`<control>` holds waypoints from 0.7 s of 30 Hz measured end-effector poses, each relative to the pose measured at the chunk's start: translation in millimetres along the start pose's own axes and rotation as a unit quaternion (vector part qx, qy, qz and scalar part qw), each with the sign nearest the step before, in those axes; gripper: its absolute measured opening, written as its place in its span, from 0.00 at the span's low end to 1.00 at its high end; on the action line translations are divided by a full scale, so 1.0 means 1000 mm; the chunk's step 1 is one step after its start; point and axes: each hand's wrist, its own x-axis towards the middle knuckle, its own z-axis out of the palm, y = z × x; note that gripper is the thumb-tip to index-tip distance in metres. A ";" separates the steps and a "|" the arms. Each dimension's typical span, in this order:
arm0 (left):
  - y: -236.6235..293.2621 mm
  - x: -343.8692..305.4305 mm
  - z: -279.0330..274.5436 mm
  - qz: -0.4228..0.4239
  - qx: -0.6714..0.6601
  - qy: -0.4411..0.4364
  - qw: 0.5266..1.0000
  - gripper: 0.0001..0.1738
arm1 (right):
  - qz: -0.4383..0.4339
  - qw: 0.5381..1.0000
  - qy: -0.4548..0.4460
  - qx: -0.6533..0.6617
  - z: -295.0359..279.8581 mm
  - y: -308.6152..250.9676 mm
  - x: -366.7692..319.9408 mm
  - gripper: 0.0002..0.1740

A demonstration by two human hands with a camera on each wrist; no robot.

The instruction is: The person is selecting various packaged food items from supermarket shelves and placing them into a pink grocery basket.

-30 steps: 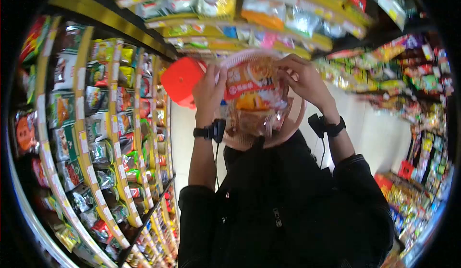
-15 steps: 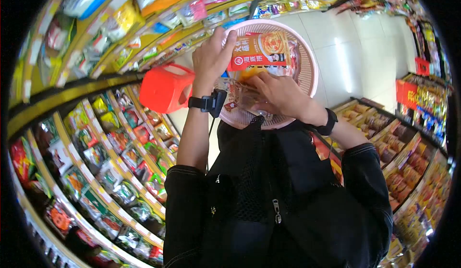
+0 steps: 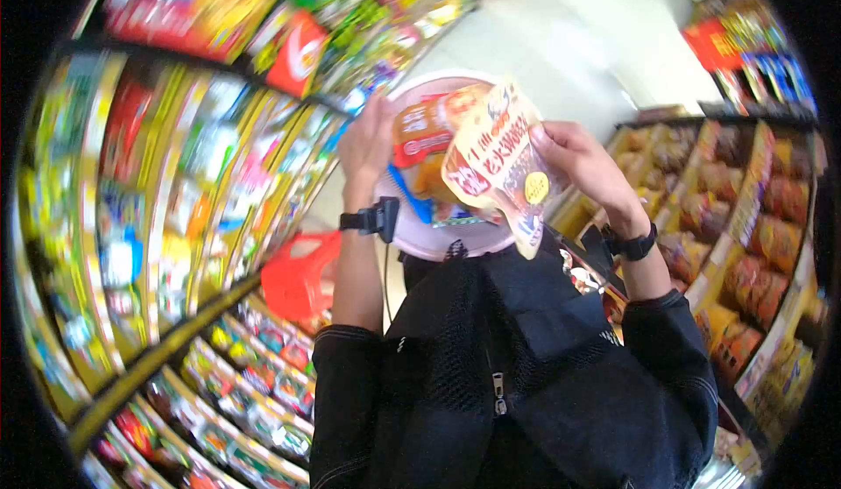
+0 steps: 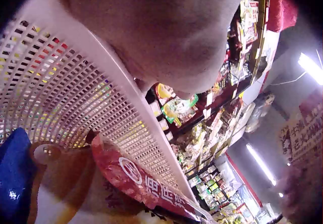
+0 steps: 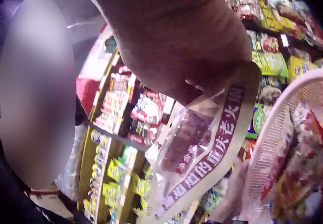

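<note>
My left hand (image 3: 366, 143) grips the left rim of a round pink plastic basket (image 3: 438, 242), whose lattice wall fills much of the left wrist view. My right hand (image 3: 574, 160) pinches the right edge of a cream hotpot seasoning packet (image 3: 499, 152) with red lettering, held up over the basket's right side. In the right wrist view this packet (image 5: 202, 168) has a clear window with dark red contents. Inside the basket lie an orange-and-red packet (image 3: 419, 131), something blue (image 3: 410, 195) and other bags, partly hidden under the cream packet.
A red plastic stool (image 3: 302, 274) stands on the floor to the left, beside long shelves (image 3: 166, 182) of bagged goods. To the right, slanted racks (image 3: 745, 226) hold rows of packaged food. Pale tiled floor (image 3: 561, 42) lies ahead.
The view has turned to the right along the aisle. My right hand has lifted the cream packet from inside the basket to its right side; my left hand stays on the rim.
</note>
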 end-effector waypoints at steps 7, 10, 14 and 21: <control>0.143 0.093 0.072 0.135 0.071 -0.029 0.988 0.30 | -0.180 0.946 0.184 0.196 -0.111 -0.016 -0.035 0.29; 0.172 0.138 0.110 0.248 0.047 -0.006 0.968 0.27 | -0.213 0.925 0.243 0.200 -0.143 -0.019 -0.022 0.30; 0.235 0.199 0.150 0.341 -0.047 -0.003 0.939 0.25 | -0.271 0.890 0.364 0.050 -0.200 -0.024 0.008 0.27; 0.386 0.330 0.215 0.320 0.067 -0.148 0.933 0.26 | -0.256 0.833 0.490 0.027 -0.324 -0.056 0.065 0.35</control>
